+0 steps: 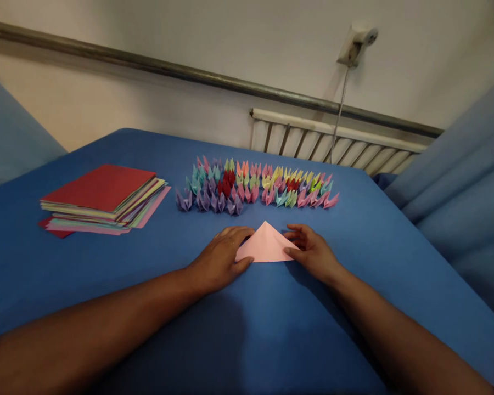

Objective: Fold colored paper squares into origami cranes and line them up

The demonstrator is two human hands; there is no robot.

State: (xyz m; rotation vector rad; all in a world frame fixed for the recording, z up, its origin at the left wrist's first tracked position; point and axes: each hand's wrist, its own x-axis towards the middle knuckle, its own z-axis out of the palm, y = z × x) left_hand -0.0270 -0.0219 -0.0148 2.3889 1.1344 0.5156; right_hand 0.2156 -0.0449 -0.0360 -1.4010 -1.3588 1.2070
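A pink sheet of origami paper (267, 244), folded into a triangle, lies in front of me with its peak pointing away and its long edge toward me. My left hand (224, 255) grips its left corner, thumb on top near the long edge and fingers behind. At the right corner, my right hand (310, 252) pinches the paper between its thumb and the fingers behind it. A faint crease runs down from the peak. Beyond the paper stand rows of small folded paper cranes (253, 189) in many colours.
On the left sits a stack of coloured paper squares (101, 189), red on top. Everything rests on a blue-covered surface (168, 329). Behind it are a wall rail (189, 74), a white radiator (313, 137) and a plugged-in cord (341, 104). Blue curtains (465, 164) hang at both sides.
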